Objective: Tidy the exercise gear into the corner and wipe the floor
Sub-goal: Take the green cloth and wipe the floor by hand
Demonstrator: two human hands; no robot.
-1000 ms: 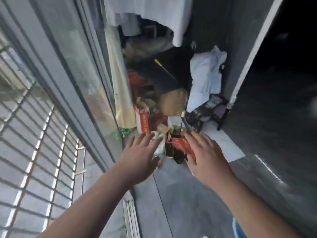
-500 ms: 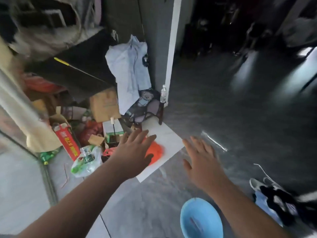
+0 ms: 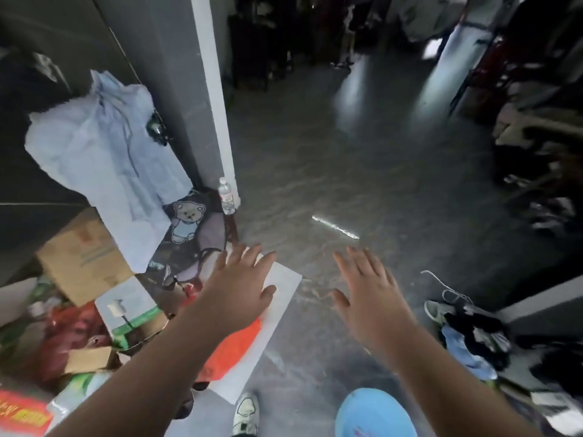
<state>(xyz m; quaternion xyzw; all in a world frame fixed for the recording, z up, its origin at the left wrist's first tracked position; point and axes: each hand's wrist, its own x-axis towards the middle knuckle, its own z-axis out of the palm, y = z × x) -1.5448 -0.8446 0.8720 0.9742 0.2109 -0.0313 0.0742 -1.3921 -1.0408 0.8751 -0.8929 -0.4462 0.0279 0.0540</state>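
Both hands up, nothing in either. My left hand (image 3: 239,290) is flat with fingers spread, centre-left of frame, over the near end of the white board (image 3: 277,298). My right hand (image 3: 369,294) is the same, centre-right, over bare floor (image 3: 347,171). Can't tell if either hand touches anything below it.

White board: flat on the floor, long axis diagonal, from bottom centre up toward frame centre, far corner pointing up-right. An orange bag (image 3: 233,351) lies on its lower half, partly under my left forearm.

Corner pile fills the left of frame: pale blue cloth (image 3: 104,159) draped upper left, bear-print bag (image 3: 189,222) below it, cardboard box (image 3: 82,250) at left, red carton (image 3: 22,414) bottom left. A water bottle (image 3: 226,197) stands upright against the white door frame (image 3: 217,105), just right of the bear-print bag.

Blue round object (image 3: 375,414) at bottom centre-right, cut off by the frame edge; can't identify it. My shoe (image 3: 246,413) sits bottom centre. Sneaker and clothes heap (image 3: 467,329) at lower right.

Versus half a second ago: view has swung slightly right, so the pile sits further left and the clothes heap shows more. Both hands were spread and unloaded then too, in about the same spots in frame. Board and orange bag unmoved.
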